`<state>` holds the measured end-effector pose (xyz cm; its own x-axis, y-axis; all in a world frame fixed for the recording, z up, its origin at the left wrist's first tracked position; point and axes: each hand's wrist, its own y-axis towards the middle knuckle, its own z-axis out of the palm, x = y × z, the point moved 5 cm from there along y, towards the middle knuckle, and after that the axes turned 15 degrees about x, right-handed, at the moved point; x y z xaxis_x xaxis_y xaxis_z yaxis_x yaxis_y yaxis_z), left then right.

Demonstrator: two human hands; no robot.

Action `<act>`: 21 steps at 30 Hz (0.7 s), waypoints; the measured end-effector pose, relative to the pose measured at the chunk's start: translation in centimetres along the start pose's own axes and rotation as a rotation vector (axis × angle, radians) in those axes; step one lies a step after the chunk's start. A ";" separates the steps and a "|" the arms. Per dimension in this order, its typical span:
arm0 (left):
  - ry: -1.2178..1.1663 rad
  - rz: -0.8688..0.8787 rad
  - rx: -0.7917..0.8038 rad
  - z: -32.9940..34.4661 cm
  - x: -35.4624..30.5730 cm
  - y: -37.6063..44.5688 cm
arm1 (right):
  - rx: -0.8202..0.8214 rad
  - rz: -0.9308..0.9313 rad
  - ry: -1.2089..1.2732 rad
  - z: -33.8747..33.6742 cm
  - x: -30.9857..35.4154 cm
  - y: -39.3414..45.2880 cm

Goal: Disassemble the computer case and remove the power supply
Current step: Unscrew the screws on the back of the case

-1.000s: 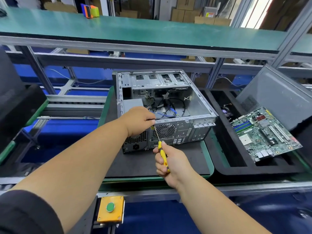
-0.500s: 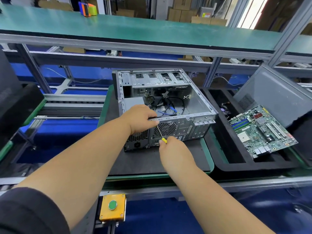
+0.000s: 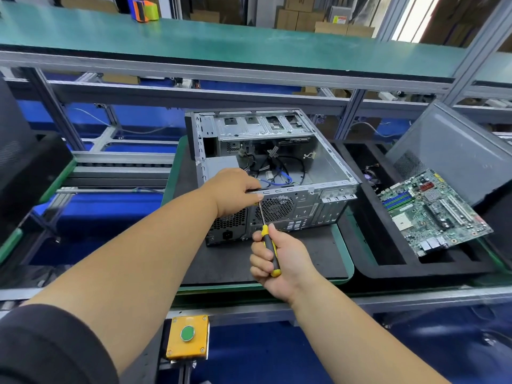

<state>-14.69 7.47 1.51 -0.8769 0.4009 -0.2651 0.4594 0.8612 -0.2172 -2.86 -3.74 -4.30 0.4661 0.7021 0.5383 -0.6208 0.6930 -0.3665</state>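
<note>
Head view: case (image 3: 277, 167) open, motherboard (image 3: 432, 212) out, power supply (image 3: 230, 225) still in. Left hand (image 3: 235, 189) grips rear edge; right hand (image 3: 279, 259) holds screwdriver (image 3: 269, 245) at rear screw.

Left grip (image 3: 235, 191) curled at arm's reach; right grip (image 3: 279, 259) fisted, both arms extended

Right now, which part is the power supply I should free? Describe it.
Find the open computer case lying on the black mat. At its near rear panel, left of the round fan grille, sits the power supply: the dark honeycomb-mesh block with a power socket.
</note>
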 end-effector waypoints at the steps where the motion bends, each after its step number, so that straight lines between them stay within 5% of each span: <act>1: -0.002 0.000 -0.001 0.0 0.1 0.0 | -0.040 -0.003 -0.045 0.0 0.1 0.0; 6: -0.007 -0.005 0.002 0.1 0.2 0.1 | -0.330 0.078 -0.495 0.3 1.1 -0.3; 11: -0.009 -0.006 -0.010 0.1 0.3 0.1 | -0.557 0.136 -1.537 1.1 3.8 -0.6; 14: -0.004 0.002 -0.012 0.1 0.2 0.1 | -0.678 0.186 -1.834 1.5 4.2 -0.7; 16: -0.010 0.003 -0.013 0.2 0.2 0.1 | -0.649 0.194 -1.830 1.6 4.4 -0.4; 18: -0.017 -0.002 -0.013 0.2 0.2 0.1 | -0.535 0.178 -1.568 1.2 4.5 -0.3; 21: -0.002 -0.004 -0.012 0.2 0.2 0.1 | -0.305 0.112 -0.727 0.1 3.6 -0.6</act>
<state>-14.83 7.61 1.26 -0.8786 0.3966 -0.2660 0.4539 0.8666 -0.2073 -0.87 -1.65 -2.02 -0.1824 0.5601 0.8081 -0.3909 0.7128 -0.5823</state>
